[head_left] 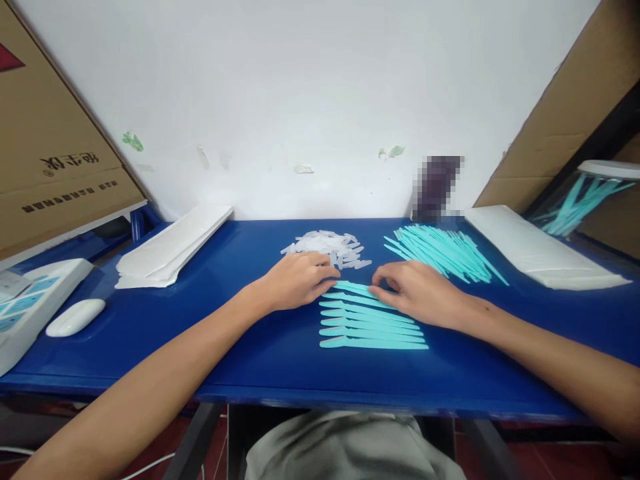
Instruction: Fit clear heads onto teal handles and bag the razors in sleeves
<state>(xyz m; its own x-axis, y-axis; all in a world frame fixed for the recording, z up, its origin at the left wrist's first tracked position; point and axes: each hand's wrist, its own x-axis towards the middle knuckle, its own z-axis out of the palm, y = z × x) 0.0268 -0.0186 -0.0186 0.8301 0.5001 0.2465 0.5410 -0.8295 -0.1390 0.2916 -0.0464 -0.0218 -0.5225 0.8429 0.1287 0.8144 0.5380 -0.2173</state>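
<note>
A row of turquoise eyebrow razors [375, 345] lies side by side on the blue table, blades toward the left. At the far end of this row, my left hand [300, 279] has its curled fingers and thumb at the blade end of the topmost eyebrow razor [353, 287]. My right hand [417, 290] pinches the same razor along its handle, thumb low and fingers bent. Just beyond my left hand is a heap of small, translucent white blade caps [340, 247]. A loose pile of more turquoise razors [445, 250] spreads behind my right hand.
White flat packets [173, 243] lie at the left, and another white packet [540, 247] at the right. A white mouse-shaped object [75, 318] sits by a white device [35, 300]. A clear tub of razors [580, 200] stands far right. Cardboard [60, 133] flanks the blue table [250, 373].
</note>
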